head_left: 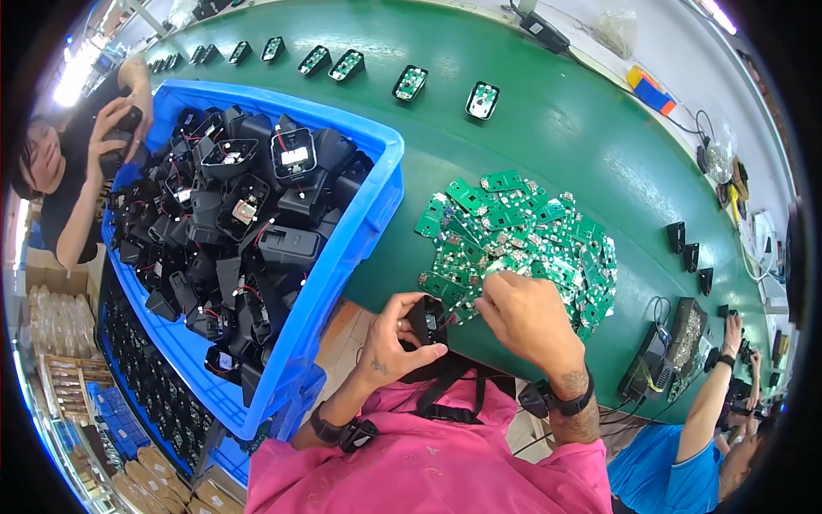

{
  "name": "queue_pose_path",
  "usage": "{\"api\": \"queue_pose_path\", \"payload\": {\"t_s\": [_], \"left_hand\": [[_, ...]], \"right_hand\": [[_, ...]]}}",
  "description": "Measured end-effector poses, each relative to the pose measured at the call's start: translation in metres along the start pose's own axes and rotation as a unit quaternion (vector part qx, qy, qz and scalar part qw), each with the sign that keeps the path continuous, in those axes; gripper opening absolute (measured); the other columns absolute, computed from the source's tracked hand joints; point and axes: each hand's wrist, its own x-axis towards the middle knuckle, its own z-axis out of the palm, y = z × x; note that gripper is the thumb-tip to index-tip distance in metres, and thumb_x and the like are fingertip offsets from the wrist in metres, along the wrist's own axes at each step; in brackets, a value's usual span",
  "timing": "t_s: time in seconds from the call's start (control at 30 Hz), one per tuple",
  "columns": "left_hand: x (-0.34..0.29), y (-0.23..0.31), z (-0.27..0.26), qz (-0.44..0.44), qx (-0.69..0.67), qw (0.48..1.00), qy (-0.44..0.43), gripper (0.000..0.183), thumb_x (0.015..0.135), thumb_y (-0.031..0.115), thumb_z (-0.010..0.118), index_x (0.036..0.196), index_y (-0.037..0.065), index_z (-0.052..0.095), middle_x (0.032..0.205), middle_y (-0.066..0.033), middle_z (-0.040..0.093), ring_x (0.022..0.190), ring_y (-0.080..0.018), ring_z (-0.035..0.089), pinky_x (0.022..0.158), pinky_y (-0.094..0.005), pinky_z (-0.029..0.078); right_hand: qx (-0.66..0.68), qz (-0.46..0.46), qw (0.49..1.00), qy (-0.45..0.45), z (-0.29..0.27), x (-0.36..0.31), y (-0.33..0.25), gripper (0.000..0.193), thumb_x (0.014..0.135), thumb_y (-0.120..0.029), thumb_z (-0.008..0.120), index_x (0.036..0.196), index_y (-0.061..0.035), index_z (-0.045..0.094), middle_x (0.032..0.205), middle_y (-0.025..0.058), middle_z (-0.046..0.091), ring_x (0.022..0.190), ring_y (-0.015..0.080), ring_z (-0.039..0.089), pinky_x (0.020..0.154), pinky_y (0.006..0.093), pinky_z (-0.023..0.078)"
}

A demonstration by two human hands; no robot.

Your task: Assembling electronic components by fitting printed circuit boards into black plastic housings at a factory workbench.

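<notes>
My left hand (387, 349) grips a small black plastic housing (421, 320) just off the table's near edge, its open side tilted toward my right hand. Curled closed, my right hand (533, 319) hovers at the near side of a heap of green circuit boards (522, 227). Its fingertips point down toward the housing; whatever they pinch, if anything, is hidden. To my left stands a blue crate (387, 163) piled with black housings (291, 244), several with red and white wires showing.
Along the far side of the green table (582, 111) runs a row of housings with boards (411, 83). At right are empty black housings (676, 236) and a black device (648, 368). One co-worker (73, 184) handles a housing at left; another in blue (685, 463) sits right.
</notes>
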Motion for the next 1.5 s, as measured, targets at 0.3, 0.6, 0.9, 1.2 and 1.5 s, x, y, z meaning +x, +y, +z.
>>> {"api": "queue_pose_path", "payload": {"t_s": [0.3,0.6,0.9,1.2,1.5], "left_hand": [[0.004,-0.008,-0.002,0.048,0.008,0.999,-0.002,0.070,0.073,0.011,0.082,0.129,-0.003,0.042,0.116,-0.0146,0.060,0.097,-0.0171,0.065,0.077,-0.0274,0.056],[0.004,0.000,-0.008,0.052,-0.082,0.995,0.000,0.067,0.076,0.010,0.079,0.130,-0.004,0.042,0.119,-0.0150,0.059,0.101,-0.0168,0.063,0.084,-0.0294,0.055],[0.006,0.048,0.023,-0.012,-0.049,0.999,0.006,0.072,0.071,0.036,0.086,0.117,-0.007,0.051,0.108,-0.0152,0.065,0.095,-0.0168,0.066,0.082,-0.0283,0.054],[0.026,0.047,0.040,-0.048,0.027,0.998,0.014,0.052,0.076,0.012,0.079,0.114,-0.010,0.051,0.095,-0.0143,0.067,0.065,-0.0119,0.065,0.053,-0.0225,0.054],[0.032,0.047,0.045,-0.083,0.038,0.995,0.039,0.046,0.079,0.012,0.081,0.108,-0.009,0.053,0.087,-0.0107,0.068,0.065,-0.0097,0.065,0.054,-0.0220,0.053]], "right_hand": [[0.028,0.073,0.994,0.074,0.037,-0.041,-0.010,0.035,0.080,-0.009,0.070,0.114,-0.0054,0.063,0.073,0.0097,0.057,0.063,0.0288,0.061,0.055,0.0415,0.049],[-0.071,-0.029,0.989,0.129,0.048,-0.038,-0.001,0.039,0.073,-0.004,0.067,0.112,-0.0090,0.066,0.074,0.0054,0.050,0.065,0.0221,0.057,0.054,0.0350,0.047],[0.351,0.157,0.890,0.246,0.038,-0.047,-0.004,0.008,0.091,-0.003,0.062,0.088,0.0046,0.061,0.084,0.0074,0.058,0.061,0.0100,0.056,0.050,0.0247,0.042],[0.440,0.165,0.841,0.269,0.037,-0.057,-0.010,0.008,0.092,0.002,0.061,0.096,0.0084,0.060,0.092,0.0095,0.058,0.065,0.0120,0.064,0.055,0.0231,0.052],[0.405,0.144,0.859,0.278,0.037,-0.062,-0.006,0.014,0.088,0.005,0.064,0.102,0.0070,0.064,0.096,0.0108,0.060,0.073,0.0144,0.066,0.061,0.0246,0.056]]}}
